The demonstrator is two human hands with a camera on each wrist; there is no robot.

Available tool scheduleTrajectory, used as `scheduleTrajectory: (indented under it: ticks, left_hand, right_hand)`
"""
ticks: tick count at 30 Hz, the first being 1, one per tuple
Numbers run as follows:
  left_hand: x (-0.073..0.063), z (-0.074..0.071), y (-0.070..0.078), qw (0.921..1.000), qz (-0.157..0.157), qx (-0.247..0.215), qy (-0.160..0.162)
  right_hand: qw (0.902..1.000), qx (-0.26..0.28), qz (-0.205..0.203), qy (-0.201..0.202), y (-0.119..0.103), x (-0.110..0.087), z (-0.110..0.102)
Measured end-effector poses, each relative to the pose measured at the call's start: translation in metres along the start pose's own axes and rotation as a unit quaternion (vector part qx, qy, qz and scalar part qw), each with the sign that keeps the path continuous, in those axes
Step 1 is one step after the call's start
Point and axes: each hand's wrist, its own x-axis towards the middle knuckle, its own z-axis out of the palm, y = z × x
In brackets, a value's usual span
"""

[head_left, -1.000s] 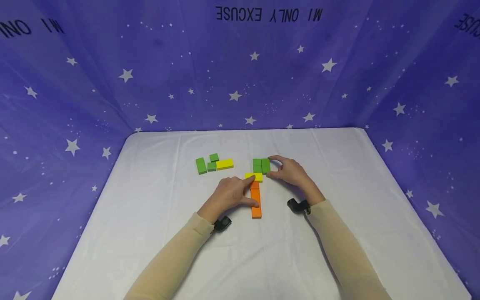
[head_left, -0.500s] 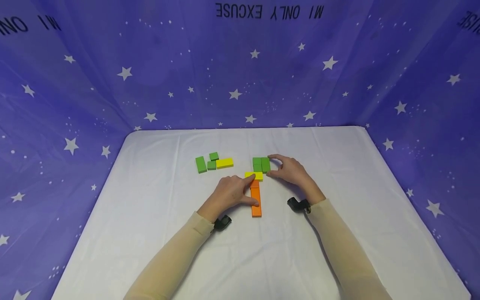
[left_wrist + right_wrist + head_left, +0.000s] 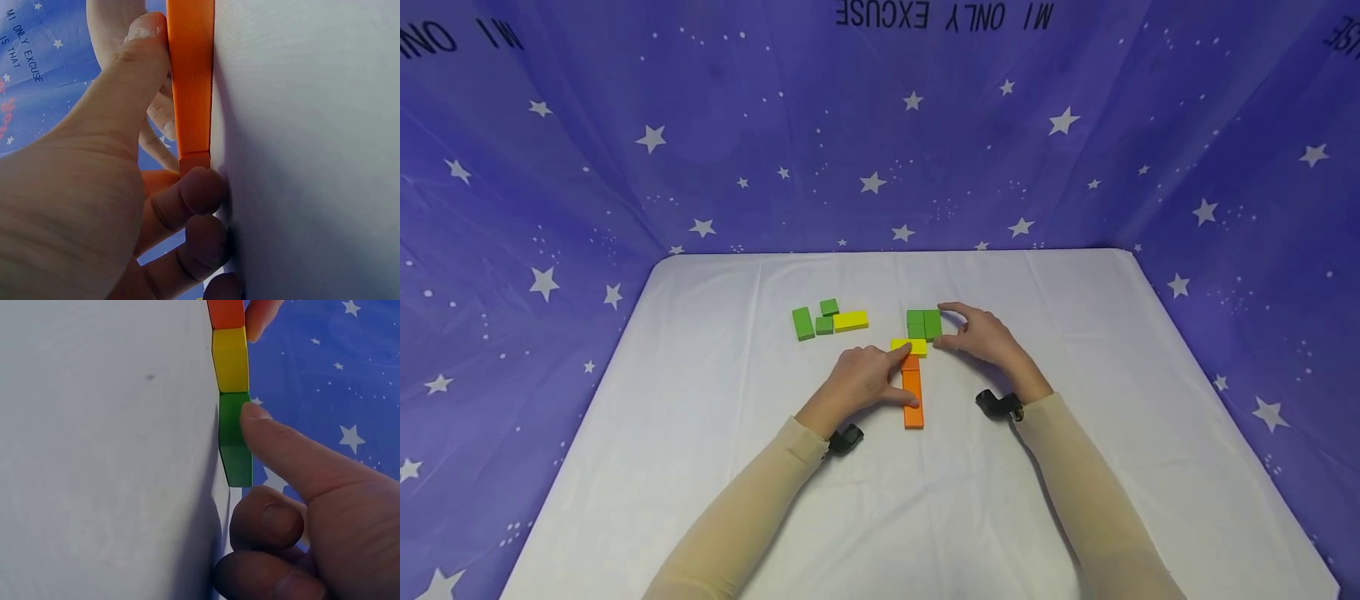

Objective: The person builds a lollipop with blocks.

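Only the head view had dipped slightly since earlier; nothing else visibly moved.
From afar I judged that the left hand's (image 3: 861,379) spread fingers, merely touching the yellow block (image 3: 919,348) and orange bar (image 3: 912,382), steadied them; the right hand's (image 3: 985,340) fingers curled round the green block's (image 3: 932,322) ends on the table (image 3: 895,517), apparently keeping it flush beside the green cubes (image 3: 915,317).
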Motion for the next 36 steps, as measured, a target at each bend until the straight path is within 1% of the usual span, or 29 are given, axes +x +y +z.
scheduleTrajectory:
  ticks: [9,15,18,22,26,30,33,36]
  left_hand:
    - [0.001,-0.001,0.0,1.0,-0.004,0.0,-0.002]
    - [0.0,0.001,-0.001,0.9999,-0.004,0.01,0.003]
    - [0.0,0.001,-0.001,0.9999,-0.003,0.008,0.006]
    - [0.0,0.0,-0.001,1.0,-0.002,0.005,0.005]
    - [0.0,0.0,-0.001,1.0,-0.003,0.003,0.004]
    - [-0.001,0.0,0.0,1.0,-0.003,0.001,0.009]
    - [-0.001,-0.001,0.0,0.9999,-0.002,-0.002,0.013]
    - [-0.002,-0.001,0.0,0.9999,-0.002,-0.01,0.008]
  right_hand:
    - [0.998,0.061,-0.018,-0.001,-0.001,0.001,-0.006]
    - [0.9966,0.072,-0.041,-0.007,-0.012,-0.004,-0.01]
    - [0.997,0.06,-0.047,-0.016,-0.017,-0.006,-0.011]
    - [0.998,0.026,-0.046,-0.033,-0.025,-0.011,-0.009]
    - [0.9972,-0.037,-0.026,-0.06,-0.039,-0.018,-0.005]
    - [0.989,-0.11,0.002,-0.1,-0.053,-0.025,0.0]
    - [0.9824,-0.143,0.017,-0.118,-0.06,-0.029,0.003]
    - [0.9781,-0.163,0.022,-0.127,-0.064,-0.032,0.005]
